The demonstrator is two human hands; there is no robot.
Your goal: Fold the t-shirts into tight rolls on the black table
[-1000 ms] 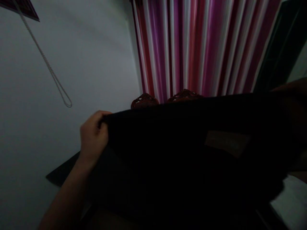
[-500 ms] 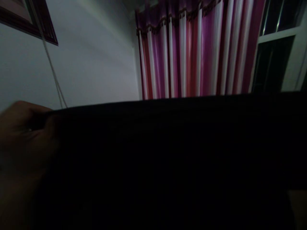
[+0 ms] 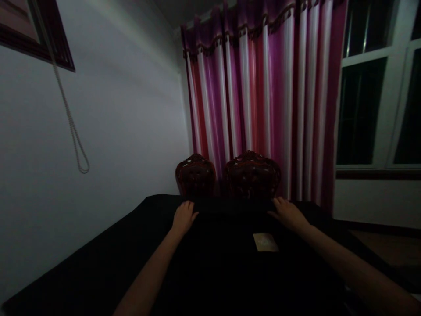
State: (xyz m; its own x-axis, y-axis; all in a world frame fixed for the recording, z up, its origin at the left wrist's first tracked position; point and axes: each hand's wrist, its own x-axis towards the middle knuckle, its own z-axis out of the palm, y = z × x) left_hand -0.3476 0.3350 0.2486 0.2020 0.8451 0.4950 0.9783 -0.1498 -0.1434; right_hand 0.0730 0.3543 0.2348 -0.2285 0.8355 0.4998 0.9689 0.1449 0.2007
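A black cloth (image 3: pixel 230 263) lies spread flat on a dark table (image 3: pixel 98 245) in front of me, with a small pale label (image 3: pixel 265 242) on it right of centre. My left hand (image 3: pixel 184 217) rests at the cloth's far edge on the left, its fingers curled onto that edge. At the same far edge, further right, my right hand (image 3: pixel 287 213) has thumb and fingers closed on the fabric. Both forearms stretch out over the cloth. The room is dim, and the cloth's outline is hard to separate from the table.
Two carved dark red chair backs (image 3: pixel 195 175) (image 3: pixel 252 173) stand just beyond the table's far edge. A pink and white striped curtain (image 3: pixel 263 96) hangs behind them, beside a dark window (image 3: pixel 362 109). On the left wall a framed picture (image 3: pixel 36 39) hangs with a looped cord (image 3: pixel 77 149).
The black cloth, held up and stretched wide before my face, has come down flat onto the table. Both hands have moved forward and down with its edge, closer together.
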